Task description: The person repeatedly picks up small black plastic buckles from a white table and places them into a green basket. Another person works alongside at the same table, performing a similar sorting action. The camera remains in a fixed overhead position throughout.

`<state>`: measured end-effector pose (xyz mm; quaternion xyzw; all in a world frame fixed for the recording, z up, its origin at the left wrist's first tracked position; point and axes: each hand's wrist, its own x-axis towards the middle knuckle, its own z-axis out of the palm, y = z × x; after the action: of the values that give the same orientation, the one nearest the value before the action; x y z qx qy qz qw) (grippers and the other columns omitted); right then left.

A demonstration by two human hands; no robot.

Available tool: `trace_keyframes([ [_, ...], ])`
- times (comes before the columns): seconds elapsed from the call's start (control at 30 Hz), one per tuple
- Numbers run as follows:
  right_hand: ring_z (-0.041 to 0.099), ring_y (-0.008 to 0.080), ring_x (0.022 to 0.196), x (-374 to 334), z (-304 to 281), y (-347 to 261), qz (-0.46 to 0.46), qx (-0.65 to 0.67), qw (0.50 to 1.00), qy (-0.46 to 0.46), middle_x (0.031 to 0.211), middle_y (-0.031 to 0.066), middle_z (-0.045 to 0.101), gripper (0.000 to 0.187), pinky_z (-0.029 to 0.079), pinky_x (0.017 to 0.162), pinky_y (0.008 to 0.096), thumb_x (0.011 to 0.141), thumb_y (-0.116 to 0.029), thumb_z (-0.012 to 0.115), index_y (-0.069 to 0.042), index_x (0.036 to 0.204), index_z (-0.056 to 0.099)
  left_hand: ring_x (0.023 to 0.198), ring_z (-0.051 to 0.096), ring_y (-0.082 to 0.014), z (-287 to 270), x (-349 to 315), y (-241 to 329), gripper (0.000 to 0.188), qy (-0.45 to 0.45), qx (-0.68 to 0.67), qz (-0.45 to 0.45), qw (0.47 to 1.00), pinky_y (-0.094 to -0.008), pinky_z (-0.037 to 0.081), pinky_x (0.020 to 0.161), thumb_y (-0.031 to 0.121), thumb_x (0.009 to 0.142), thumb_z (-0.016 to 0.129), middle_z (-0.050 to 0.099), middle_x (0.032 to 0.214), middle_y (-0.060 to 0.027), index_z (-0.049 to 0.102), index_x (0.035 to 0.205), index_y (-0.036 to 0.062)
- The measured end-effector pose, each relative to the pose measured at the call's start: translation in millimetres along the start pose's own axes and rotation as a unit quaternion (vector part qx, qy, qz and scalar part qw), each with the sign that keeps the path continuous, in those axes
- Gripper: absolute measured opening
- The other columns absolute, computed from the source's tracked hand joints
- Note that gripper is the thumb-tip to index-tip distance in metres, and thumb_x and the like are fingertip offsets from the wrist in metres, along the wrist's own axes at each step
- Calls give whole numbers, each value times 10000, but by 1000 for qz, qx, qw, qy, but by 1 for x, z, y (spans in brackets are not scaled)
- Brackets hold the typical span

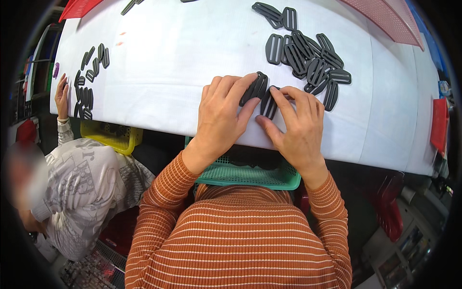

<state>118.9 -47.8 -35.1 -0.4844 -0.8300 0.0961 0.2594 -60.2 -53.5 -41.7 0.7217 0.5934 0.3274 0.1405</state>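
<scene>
Two black buckles are held at the near edge of the white surface (159, 96), just above the green basket (240, 176) that sits below the edge. The left hand (224, 118) is closed in a pinch on the left buckle (254, 88), with fingertips laid over it and the thumb tucked beneath. The right hand (296, 123) is closed the same way on the right buckle (268, 102), forefinger on top, thumb at its near end. The two pieces lie side by side and appear to touch or nearly touch.

Because both pieces are tilted up on edge and gripped only at the fingertips, one could be flicked out of the pinch and slid off the near edge; whether it would be caught by the basket cannot be judged, since part of the basket is hidden under the surface. The pile (308, 60) lying just far and right of the right hand could also be nudged and scattered by that hand's knuckles.

Each buckle is seen as a flat, dark, oblong frame with rounded corners and slots divided by a centre bar; the plastic looks matt and stiff. More of the same are spread at the far left (89, 79), where another person's hand (61, 96) rests at the surface edge
</scene>
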Motion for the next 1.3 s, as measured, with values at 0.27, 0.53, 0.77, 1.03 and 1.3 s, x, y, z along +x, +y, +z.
trace_keyframes([
  [0.27,597,233,1027,-23,-12,5,-3,-52,999,-10,1119,51,654,304,402,958,436,769,-67,730,-55,1073,720,843,610,-216,-15,-7,-2,309,-43,-93,-34,994,-321,486,733,-14,790,745,672,913,-60,723,1091,55],
  [0.53,613,210,951,-27,-26,3,33,-87,996,-14,1065,34,658,272,401,963,455,780,-82,753,-71,1050,724,839,572,-241,-15,-9,2,192,8,-47,23,999,-362,457,765,61,801,756,645,936,-59,701,985,46],
  [0.77,612,217,957,-26,-25,7,28,-64,997,-17,1051,26,661,244,405,964,449,785,-67,747,-89,1028,732,949,589,-278,-11,8,-3,254,-25,23,21,999,-355,502,777,23,796,745,632,1032,-101,713,1048,35],
  [1.03,608,235,997,-32,-30,13,48,-21,998,-33,1074,34,668,244,404,968,439,775,-33,731,-96,1011,738,928,586,-257,-38,-12,-3,301,-91,-18,54,994,-352,494,762,17,748,783,638,1022,-77,732,1042,54],
  [1.3,581,238,1029,30,-13,34,-10,-72,995,72,1064,32,661,291,403,946,422,786,-145,771,-77,1065,725,964,610,-268,0,53,-8,309,14,57,124,991,-382,503,824,112,815,755,681,1066,-99,717,1117,58],
])
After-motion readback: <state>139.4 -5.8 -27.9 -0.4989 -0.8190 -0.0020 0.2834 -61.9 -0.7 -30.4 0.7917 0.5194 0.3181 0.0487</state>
